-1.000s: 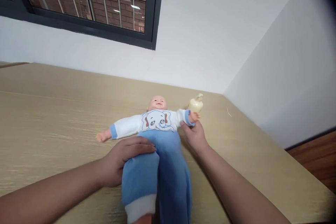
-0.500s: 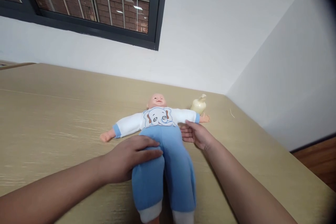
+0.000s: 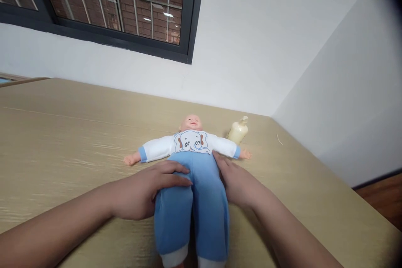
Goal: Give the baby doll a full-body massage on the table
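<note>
A baby doll [image 3: 191,140] lies face up on the wooden table [image 3: 78,134], arms spread, in a white top with an elephant face and blue trousers. My left hand [image 3: 141,188] rests over the hip and upper thigh at the doll's left-of-picture side, thumb and fingers spread on the cloth. Against the opposite side of the waist is my right hand [image 3: 235,178], its fingers partly tucked beside the trousers. Both hands touch the doll. The doll's feet run out of the bottom of the picture.
A cream pump bottle [image 3: 238,130] stands beyond the doll's arm at the right. A thin pale strand [image 3: 279,138] lies near the table's right edge. Behind the table are a white wall [image 3: 238,42] and a dark-framed barred window [image 3: 125,4].
My right hand has moved from beside the doll's arm down and in against its waist, its palm turned inward. The doll's arm at the right sits slightly lower. My left hand has hardly moved.
</note>
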{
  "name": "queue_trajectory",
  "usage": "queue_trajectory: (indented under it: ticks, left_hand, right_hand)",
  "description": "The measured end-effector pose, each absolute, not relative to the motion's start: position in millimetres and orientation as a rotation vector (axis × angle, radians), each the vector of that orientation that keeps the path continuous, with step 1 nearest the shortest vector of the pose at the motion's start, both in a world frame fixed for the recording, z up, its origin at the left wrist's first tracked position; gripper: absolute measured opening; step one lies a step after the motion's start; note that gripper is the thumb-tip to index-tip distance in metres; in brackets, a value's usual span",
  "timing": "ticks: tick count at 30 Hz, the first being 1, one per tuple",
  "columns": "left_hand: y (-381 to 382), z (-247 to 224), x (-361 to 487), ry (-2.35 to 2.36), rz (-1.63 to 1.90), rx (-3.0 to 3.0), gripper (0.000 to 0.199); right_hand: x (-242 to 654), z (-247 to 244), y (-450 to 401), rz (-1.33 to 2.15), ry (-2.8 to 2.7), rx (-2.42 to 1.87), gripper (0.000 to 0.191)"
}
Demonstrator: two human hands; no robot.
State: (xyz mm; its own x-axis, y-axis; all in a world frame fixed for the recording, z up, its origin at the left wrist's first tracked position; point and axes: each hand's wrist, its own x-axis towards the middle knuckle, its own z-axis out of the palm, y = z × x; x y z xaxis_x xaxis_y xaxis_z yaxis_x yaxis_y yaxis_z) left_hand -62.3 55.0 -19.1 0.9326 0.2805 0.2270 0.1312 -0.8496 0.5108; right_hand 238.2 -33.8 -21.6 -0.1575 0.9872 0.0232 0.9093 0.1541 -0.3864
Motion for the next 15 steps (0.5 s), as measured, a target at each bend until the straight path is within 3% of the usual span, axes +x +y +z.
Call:
queue_trajectory:
  ticks: [3,6,11,15]
  left_hand:
    - [61.2,-6.1,-73.3,0.219,0.190,2.412,0.086]
    - [70.7,-3.6,-77.7,0.102,0.109,2.206,0.092]
    - [79.0,-25.4,-64.3,0.495,0.478,1.845,0.036]
    - [79.4,-35.6,-55.3,0.597,0.528,1.957,0.026]
  right_hand:
    - [234.2,-28.1,-37.7,0.353,-2.250,-1.911,0.114]
    - [227.7,-30.1,-38.4,0.235,-2.376,-1.855,0.120]
    - [216.2,-36.3,-36.8,0.102,-2.477,-1.616,0.108]
    - [206.0,-53.0,-38.3,-0.033,-2.458,-1.383,0.103]
